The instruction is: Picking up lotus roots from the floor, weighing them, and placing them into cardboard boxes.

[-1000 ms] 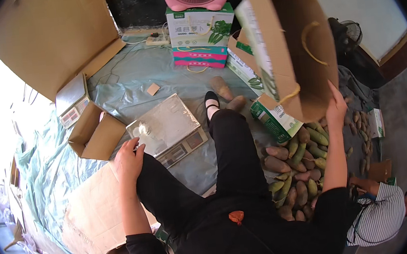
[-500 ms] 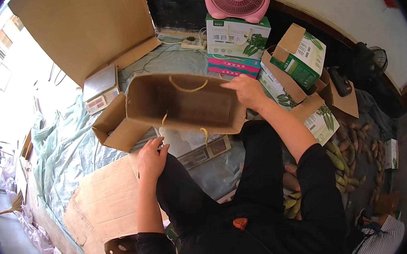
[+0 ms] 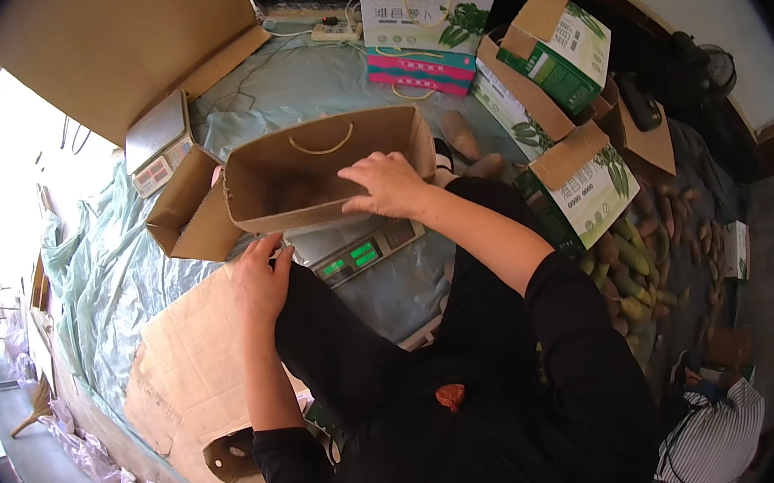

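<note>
An open brown carton (image 3: 327, 168) with a yellow cord handle (image 3: 323, 144) stands in front of me on a digital scale (image 3: 383, 247), whose display glows green. My right hand (image 3: 386, 185) is at the carton's near rim, its fingers apart and bent over the opening. Whether it touches the rim I cannot tell. Beside my left knee, just below the carton's near left corner, is my left hand (image 3: 261, 278). Its fingers are loosely curved, with the thumb apart and nothing visible in them. The shaded carton inside shows no contents.
A narrow open box (image 3: 190, 210) and a second scale (image 3: 158, 143) stand left. Printed cartons (image 3: 580, 188) are stacked right, near piled green and reddish root vegetables (image 3: 636, 277). Flattened cardboard (image 3: 187, 357) lies left of my legs. A power strip (image 3: 337, 32) lies behind.
My right hand has moved from the carton's far right corner to its near rim. The carton has settled more upright on the scale, and the display is lit. The view has shifted.
</note>
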`<action>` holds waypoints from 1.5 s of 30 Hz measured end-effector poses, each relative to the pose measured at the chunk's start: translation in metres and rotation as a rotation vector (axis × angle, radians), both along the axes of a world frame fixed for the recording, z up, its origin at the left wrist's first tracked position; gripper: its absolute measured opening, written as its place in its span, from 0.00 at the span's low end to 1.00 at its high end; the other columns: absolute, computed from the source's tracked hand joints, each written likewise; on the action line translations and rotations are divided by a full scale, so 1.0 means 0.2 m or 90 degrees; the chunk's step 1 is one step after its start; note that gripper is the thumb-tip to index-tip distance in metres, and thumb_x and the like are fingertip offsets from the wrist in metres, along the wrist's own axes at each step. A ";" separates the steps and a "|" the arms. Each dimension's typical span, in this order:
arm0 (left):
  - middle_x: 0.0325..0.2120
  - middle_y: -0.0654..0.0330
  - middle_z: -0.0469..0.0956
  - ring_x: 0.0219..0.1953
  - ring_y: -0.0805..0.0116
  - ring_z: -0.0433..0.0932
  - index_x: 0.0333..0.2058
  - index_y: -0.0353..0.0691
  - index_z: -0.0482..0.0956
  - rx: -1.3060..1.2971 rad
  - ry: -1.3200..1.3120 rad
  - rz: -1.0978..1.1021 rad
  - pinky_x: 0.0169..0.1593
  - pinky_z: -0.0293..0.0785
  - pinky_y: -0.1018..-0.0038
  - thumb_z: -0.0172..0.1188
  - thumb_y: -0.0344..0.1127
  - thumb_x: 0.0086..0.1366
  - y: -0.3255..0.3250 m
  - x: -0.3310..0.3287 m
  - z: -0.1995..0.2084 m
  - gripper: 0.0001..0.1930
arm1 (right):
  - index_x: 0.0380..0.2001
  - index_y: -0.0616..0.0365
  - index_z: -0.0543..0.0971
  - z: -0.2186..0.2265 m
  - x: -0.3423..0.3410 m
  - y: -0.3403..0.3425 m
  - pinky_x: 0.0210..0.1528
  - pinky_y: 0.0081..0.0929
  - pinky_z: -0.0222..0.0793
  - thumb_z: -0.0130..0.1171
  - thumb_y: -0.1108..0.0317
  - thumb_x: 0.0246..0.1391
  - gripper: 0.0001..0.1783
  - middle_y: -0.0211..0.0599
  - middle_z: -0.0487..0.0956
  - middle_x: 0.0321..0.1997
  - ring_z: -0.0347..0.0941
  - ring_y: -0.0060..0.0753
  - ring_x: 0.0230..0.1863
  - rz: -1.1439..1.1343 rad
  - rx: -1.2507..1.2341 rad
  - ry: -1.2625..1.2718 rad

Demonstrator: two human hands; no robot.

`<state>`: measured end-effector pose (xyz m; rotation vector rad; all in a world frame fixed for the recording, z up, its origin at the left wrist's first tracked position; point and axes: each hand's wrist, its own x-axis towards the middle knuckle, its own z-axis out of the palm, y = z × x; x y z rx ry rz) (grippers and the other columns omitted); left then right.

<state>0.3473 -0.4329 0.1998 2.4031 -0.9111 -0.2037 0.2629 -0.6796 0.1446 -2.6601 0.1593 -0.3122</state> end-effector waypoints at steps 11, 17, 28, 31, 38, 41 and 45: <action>0.36 0.53 0.78 0.39 0.53 0.77 0.41 0.38 0.78 0.008 -0.004 0.004 0.43 0.71 0.64 0.58 0.37 0.58 -0.04 -0.02 0.01 0.14 | 0.35 0.43 0.79 -0.11 -0.06 -0.08 0.42 0.40 0.69 0.52 0.72 0.46 0.13 0.33 0.79 0.36 0.75 0.40 0.44 0.019 -0.066 0.155; 0.37 0.53 0.77 0.41 0.51 0.75 0.41 0.38 0.78 0.009 -0.073 -0.056 0.46 0.70 0.64 0.59 0.36 0.57 -0.02 0.01 0.01 0.14 | 0.39 0.44 0.79 -0.03 -0.07 -0.17 0.48 0.39 0.66 0.51 0.74 0.47 0.17 0.35 0.79 0.42 0.74 0.41 0.48 -0.036 -0.024 0.240; 0.40 0.50 0.78 0.45 0.53 0.75 0.46 0.37 0.76 0.181 0.169 -0.216 0.49 0.70 0.65 0.55 0.37 0.60 -0.40 0.27 -0.13 0.16 | 0.40 0.48 0.80 -0.03 -0.13 -0.37 0.45 0.36 0.68 0.48 0.79 0.42 0.21 0.38 0.79 0.40 0.74 0.43 0.46 0.002 0.204 0.264; 0.38 0.51 0.79 0.43 0.57 0.77 0.47 0.36 0.75 0.237 0.221 -0.291 0.49 0.71 0.68 0.54 0.35 0.60 -0.47 0.33 -0.26 0.17 | 0.42 0.57 0.78 -0.01 -0.14 -0.35 0.40 0.26 0.69 0.48 0.80 0.46 0.18 0.38 0.79 0.32 0.76 0.32 0.36 -0.014 0.276 0.292; 0.31 0.53 0.81 0.36 0.66 0.79 0.39 0.35 0.80 0.276 0.331 -0.307 0.40 0.74 0.71 0.56 0.31 0.54 -0.54 0.27 -0.26 0.13 | 0.44 0.62 0.76 -0.01 -0.09 -0.34 0.33 0.20 0.68 0.49 0.76 0.52 0.15 0.28 0.75 0.24 0.71 0.19 0.29 -0.012 0.465 0.257; 0.26 0.53 0.80 0.30 0.67 0.79 0.35 0.35 0.81 0.283 0.348 -0.269 0.36 0.74 0.72 0.56 0.31 0.54 -0.55 0.32 -0.28 0.11 | 0.45 0.60 0.75 0.01 -0.06 -0.32 0.33 0.19 0.68 0.50 0.75 0.53 0.15 0.27 0.75 0.25 0.71 0.18 0.30 -0.047 0.533 0.257; 0.21 0.54 0.79 0.25 0.67 0.78 0.33 0.34 0.81 0.277 0.275 -0.174 0.33 0.73 0.72 0.55 0.31 0.55 -0.54 0.36 -0.36 0.10 | 0.50 0.54 0.73 0.00 -0.01 -0.31 0.35 0.19 0.67 0.51 0.72 0.54 0.18 0.27 0.77 0.32 0.72 0.17 0.33 -0.102 0.840 0.187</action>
